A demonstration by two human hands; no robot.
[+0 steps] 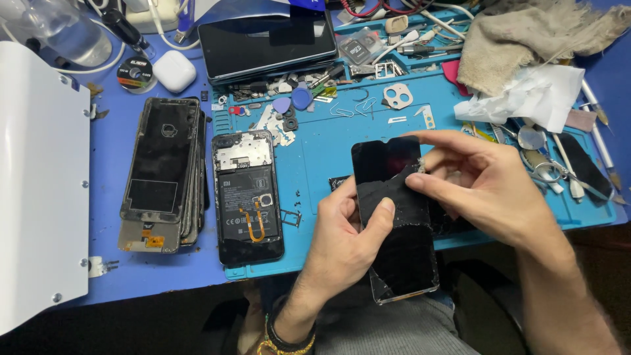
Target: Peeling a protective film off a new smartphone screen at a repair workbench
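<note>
My left hand grips a black phone screen panel from its left side, thumb lying across the glass. The panel is cracked near its lower corner and carries grey residue in the middle. My right hand rests its fingertips on the panel's upper right part, pinching at a film or residue there. The panel is held above the front edge of a blue work mat.
An opened phone with battery and orange flex cable lies on the mat's left. A stack of old screens sits further left, beside a white machine. Behind are a dark phone, small parts, tweezers, a cloth and white earbud case.
</note>
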